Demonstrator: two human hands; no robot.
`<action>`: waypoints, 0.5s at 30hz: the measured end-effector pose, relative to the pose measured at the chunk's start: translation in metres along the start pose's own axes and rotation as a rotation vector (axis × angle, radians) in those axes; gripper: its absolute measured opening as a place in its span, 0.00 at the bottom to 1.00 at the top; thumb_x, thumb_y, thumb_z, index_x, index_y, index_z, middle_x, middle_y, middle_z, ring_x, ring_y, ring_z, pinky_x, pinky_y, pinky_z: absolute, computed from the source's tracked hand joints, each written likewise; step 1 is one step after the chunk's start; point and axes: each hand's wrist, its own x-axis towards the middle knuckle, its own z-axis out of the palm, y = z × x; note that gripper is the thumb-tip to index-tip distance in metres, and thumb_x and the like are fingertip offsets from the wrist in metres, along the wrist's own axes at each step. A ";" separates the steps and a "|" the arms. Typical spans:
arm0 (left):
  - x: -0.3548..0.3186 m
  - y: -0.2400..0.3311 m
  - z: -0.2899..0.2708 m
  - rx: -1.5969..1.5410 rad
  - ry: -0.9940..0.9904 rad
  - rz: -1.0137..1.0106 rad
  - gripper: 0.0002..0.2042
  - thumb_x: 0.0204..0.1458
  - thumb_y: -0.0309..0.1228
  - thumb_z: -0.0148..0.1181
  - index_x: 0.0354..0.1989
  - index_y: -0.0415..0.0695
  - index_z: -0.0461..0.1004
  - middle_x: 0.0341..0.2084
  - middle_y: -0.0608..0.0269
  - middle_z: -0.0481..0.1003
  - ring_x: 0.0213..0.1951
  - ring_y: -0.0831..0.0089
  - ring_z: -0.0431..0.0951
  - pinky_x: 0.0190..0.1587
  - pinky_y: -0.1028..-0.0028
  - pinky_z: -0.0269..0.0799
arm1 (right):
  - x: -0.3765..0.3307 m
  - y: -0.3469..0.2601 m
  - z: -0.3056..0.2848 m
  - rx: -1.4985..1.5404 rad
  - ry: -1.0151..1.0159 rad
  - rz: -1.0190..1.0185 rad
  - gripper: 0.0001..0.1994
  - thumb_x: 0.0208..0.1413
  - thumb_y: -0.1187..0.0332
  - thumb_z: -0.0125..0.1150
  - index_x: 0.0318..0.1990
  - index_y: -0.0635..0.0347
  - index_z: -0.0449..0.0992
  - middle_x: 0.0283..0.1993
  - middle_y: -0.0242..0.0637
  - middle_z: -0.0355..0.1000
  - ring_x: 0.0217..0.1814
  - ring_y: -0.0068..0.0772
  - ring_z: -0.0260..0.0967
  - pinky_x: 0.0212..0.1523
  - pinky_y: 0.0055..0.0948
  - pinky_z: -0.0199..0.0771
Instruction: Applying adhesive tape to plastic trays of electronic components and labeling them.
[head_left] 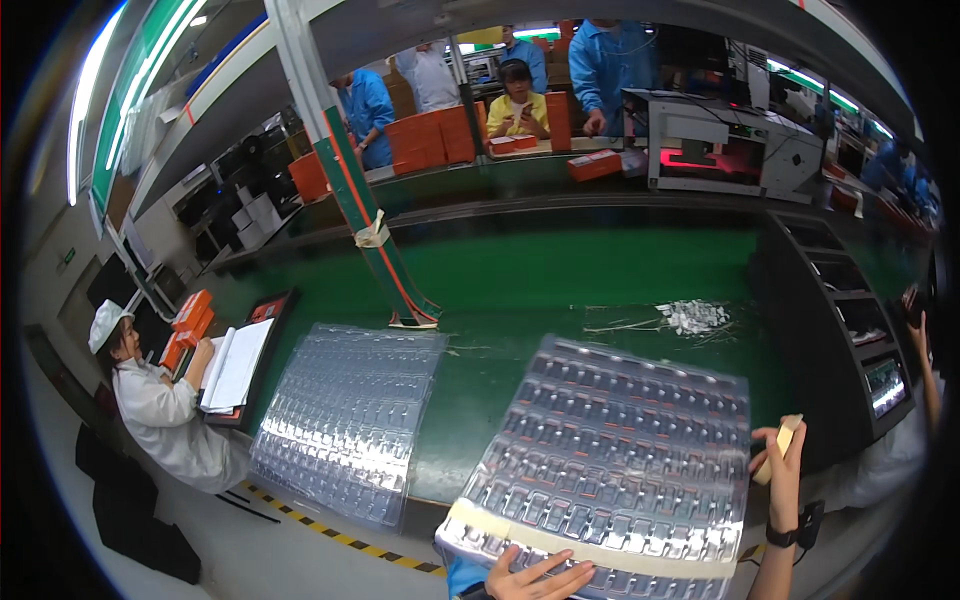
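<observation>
A stack of clear plastic blister trays with rows of small pockets lies tilted at the near edge of the green table. A pale strip of masking tape runs across its near rows. My left hand lies with fingers spread over the near edge of the stack, on the strip. Off the stack's right side, my right hand grips a roll of masking tape; its fingers partly cover the roll. A dark band circles my right wrist.
Another stack of clear blister trays lies to the left. Small white scraps lie farther back. A black rack stands right, a green post rises at centre left. A person in white writes at left; others work beyond the conveyor.
</observation>
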 end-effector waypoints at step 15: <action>0.000 -0.087 -0.042 0.258 -0.262 -0.616 0.18 0.51 0.20 0.55 0.49 0.54 0.77 0.46 0.69 0.77 0.48 0.71 0.75 0.60 0.50 0.61 | 0.032 -0.002 -0.018 -0.287 -0.020 0.021 0.19 0.61 0.74 0.46 0.59 0.61 0.54 0.50 0.46 0.75 0.18 0.22 0.67 0.17 0.21 0.68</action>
